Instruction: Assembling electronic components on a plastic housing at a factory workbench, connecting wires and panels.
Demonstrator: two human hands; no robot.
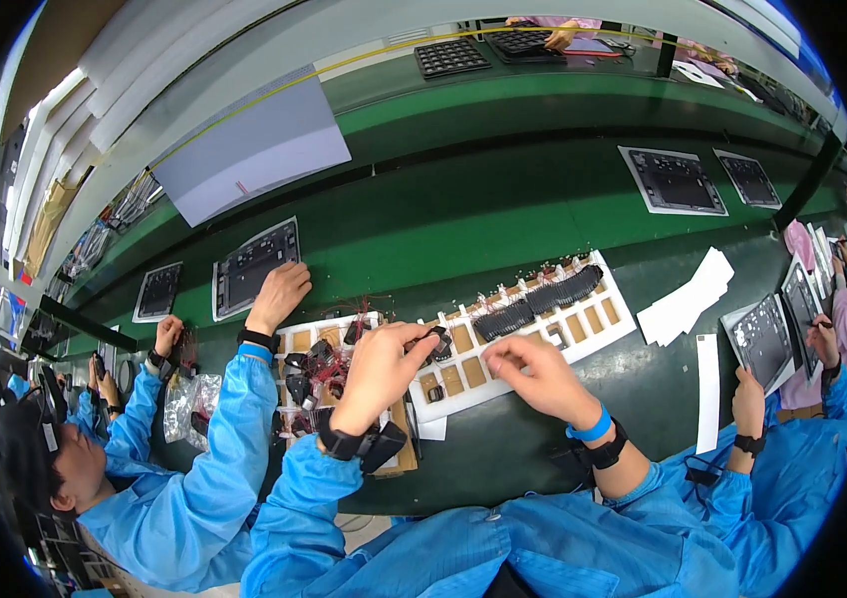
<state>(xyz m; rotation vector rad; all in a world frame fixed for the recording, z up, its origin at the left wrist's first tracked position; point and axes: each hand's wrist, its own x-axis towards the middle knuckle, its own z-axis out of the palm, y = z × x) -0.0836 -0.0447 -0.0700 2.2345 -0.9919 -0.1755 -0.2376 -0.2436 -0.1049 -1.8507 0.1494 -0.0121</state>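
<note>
A white foam tray (583,349) with rows of brown-bottomed compartments lies slanted before me. Small black parts (538,301) with thin wires stand packed along its far side. Over the tray's left end is my left hand (384,367), thumb and fingers closed on a small black part (435,344). My right hand (541,377) hovers at the tray's near edge with fingers curled together; whatever is between its fingertips is too small to make out. Left of the tray, partly behind my left hand, a second white tray (294,339) holds a jumble of black parts with red wires (322,371).
White paper sheets (688,299) and a white strip (707,394) lie to the right. Flat black panels (678,181) rest on the green conveyor belt (493,204). A co-worker's hand (282,294) touches a panel on the left; another co-worker holds a panel (762,339) at right.
</note>
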